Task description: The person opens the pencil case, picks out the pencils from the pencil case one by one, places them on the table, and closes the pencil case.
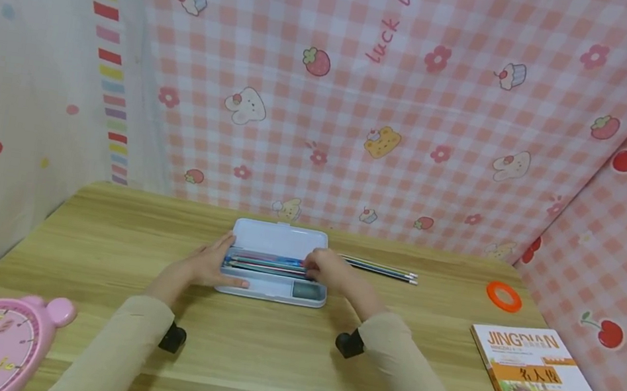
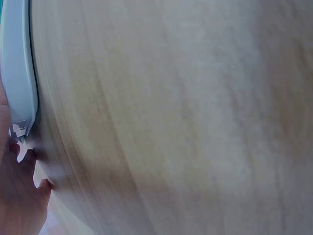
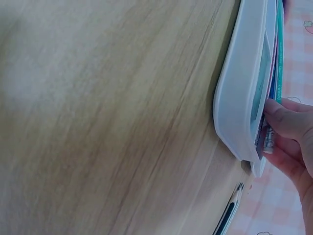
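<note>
Pencil case: one, lid open, centre of worktop, towards far edge. Your left hand: spread against its left end. Your right hand: pinching a pencil at its right end. Progress: seemingly partway; pencils inside, loose pencils outside.

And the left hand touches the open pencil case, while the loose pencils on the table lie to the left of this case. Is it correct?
Not quite: the loose pencils on the table lie to the right of the open pencil case, as the head view shows. The left hand does touch the case.
</note>
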